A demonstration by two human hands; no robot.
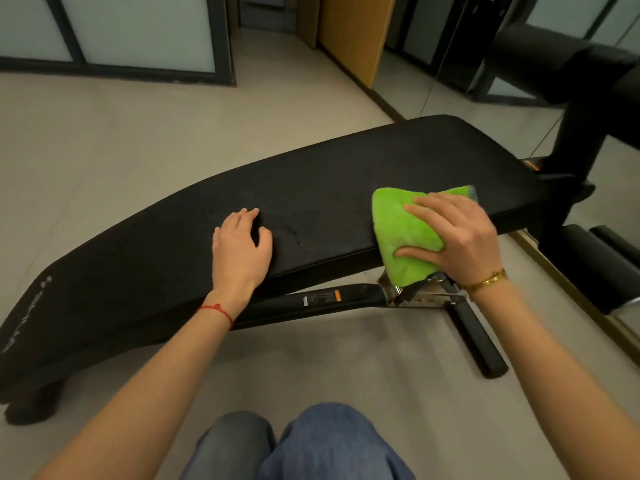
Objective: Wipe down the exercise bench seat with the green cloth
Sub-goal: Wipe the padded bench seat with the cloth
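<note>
Green cloth (401, 230) overhangs the bench seat (311, 188) near edge, right hand (457, 237) gripping it; left hand (239, 244) spread flat on bare padding. The seat's left end is cut off.

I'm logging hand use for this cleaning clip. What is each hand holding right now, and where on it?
The right hand grips the green cloth at its right side, against the bench pad. The left hand holds nothing; it rests on the pad.

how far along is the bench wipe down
Done: nothing can be judged, since the black bench seat shows no clear wiped area. In hand: the right hand presses the green cloth on its near edge while the left hand rests flat mid-pad. Left: probably most of the pad.
</note>
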